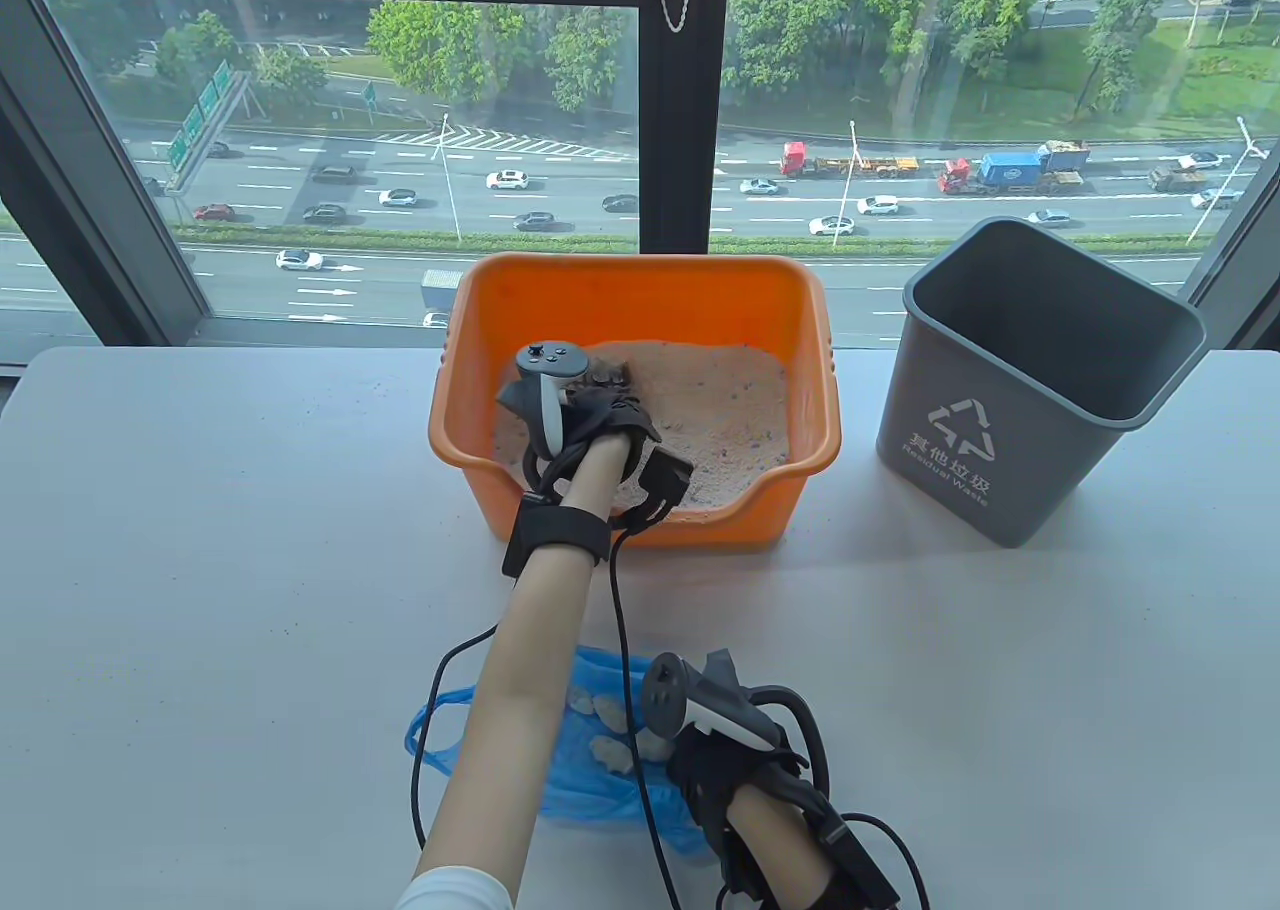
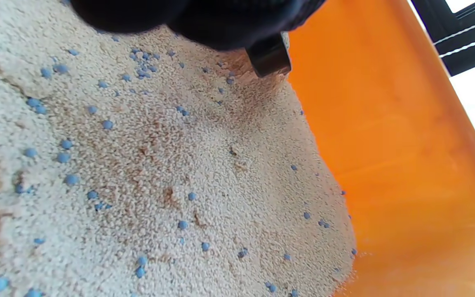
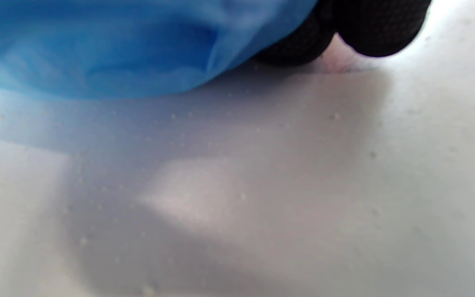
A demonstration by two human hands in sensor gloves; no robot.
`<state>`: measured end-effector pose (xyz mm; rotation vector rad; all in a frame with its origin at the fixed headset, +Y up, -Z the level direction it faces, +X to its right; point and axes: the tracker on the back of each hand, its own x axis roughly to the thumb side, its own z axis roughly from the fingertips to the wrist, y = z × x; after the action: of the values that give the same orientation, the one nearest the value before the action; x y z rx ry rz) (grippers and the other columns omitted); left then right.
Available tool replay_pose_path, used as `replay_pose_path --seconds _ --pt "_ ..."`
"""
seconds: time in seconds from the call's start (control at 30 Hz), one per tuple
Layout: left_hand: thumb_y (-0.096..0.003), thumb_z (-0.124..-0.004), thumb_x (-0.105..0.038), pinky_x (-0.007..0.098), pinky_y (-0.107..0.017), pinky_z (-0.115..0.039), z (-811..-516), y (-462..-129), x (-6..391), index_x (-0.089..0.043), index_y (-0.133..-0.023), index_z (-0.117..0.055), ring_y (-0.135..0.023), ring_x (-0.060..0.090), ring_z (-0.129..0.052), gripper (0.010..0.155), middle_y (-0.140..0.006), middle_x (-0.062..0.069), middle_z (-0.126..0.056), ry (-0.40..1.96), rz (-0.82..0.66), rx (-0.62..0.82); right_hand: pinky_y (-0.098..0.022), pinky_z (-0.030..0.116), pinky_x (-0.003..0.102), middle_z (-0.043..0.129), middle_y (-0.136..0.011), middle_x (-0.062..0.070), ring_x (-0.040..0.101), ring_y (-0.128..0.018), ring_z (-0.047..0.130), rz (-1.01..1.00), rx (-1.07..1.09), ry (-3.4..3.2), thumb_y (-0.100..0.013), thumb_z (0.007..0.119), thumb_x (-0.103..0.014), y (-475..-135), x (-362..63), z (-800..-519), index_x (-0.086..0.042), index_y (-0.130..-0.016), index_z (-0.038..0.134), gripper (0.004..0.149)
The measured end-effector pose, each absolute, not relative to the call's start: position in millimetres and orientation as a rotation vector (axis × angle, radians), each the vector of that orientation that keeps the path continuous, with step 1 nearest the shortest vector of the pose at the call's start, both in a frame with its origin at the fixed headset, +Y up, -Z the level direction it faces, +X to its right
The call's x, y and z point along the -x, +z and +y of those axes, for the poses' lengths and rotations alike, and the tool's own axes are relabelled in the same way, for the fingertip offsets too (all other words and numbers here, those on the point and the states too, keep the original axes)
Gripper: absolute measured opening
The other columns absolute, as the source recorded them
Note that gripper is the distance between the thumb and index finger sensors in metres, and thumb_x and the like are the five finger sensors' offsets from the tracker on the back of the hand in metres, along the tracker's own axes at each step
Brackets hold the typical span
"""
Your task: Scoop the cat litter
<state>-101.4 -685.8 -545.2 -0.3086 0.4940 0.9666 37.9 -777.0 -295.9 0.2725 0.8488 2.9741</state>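
The orange litter box [image 1: 640, 275] stands at the table's far middle, holding pale cat litter [image 1: 720, 400] dotted with blue beads [image 2: 64, 144]. My left hand [image 1: 600, 382] reaches into the box's left half, its fingers [image 2: 221, 20] bent down onto the litter close to the orange wall [image 2: 386, 144]. What they hold, if anything, is hidden. A blue plastic bag [image 1: 580, 780] lies near the front edge with several whitish clumps [image 1: 610, 715] on it. My right hand [image 1: 700, 760] grips the bag's right edge [image 3: 118, 45], its fingers [image 3: 365, 29] curled against the table.
A grey waste bin [image 1: 1030, 390] stands open at the right of the litter box. Cables trail from both gloves across the white table [image 1: 200, 550]. Behind the table is a large window.
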Motion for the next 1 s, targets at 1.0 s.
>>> replay_pose_path --seconds 1.0 --pt "-0.0551 -0.068 -0.031 0.021 -0.024 -0.085 -647 -470 86 0.001 -0.105 -0.039 -0.034 0.004 -0.091 0.066 -0.076 0.009 -0.072 1.195 -0.017 0.172 -0.041 0.073 0.040 0.050 -0.089 0.027 0.015 -0.050 0.080 0.846 -0.273 2.981 -0.042 0.077 -0.031 -295 -38 -776 -0.015 -0.099 0.037 0.072"
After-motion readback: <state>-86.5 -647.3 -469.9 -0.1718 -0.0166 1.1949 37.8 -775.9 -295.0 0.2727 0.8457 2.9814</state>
